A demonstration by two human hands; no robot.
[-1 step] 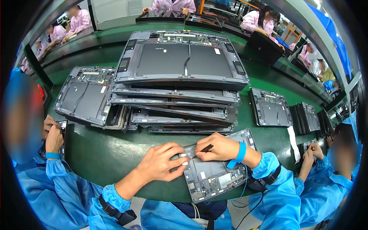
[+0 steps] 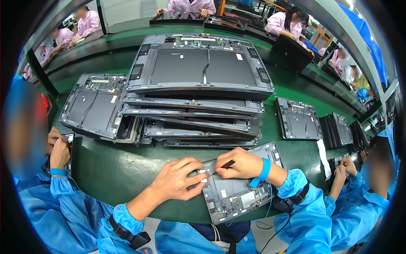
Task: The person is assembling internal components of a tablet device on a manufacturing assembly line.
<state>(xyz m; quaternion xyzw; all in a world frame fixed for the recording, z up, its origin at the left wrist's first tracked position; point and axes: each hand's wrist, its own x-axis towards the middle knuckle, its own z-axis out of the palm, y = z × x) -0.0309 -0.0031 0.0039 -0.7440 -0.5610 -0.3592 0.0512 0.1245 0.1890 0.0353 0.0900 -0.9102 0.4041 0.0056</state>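
An open laptop base [image 2: 224,194] with its circuit board and flat battery showing lies at an angle on the bench in front of me. My left hand [image 2: 179,178] grips its left edge with curled fingers; white covers sit on the fingertips there. In my right hand [image 2: 239,164], a slim black tool [image 2: 228,164] is pinched, its tip pointing down and left at the base's upper part. What the tip touches is hidden by my fingers. A blue wrist strap [image 2: 265,168] circles my right wrist, with a thin cord running down from it.
A tall stack of laptop bases [image 2: 201,67] stands just beyond my hands, with another stack [image 2: 91,101] on its left. More bases [image 2: 299,118] and a white paper strip [image 2: 324,160] lie to the right on the green bench [image 2: 127,163]. Co-workers sit close on both sides.
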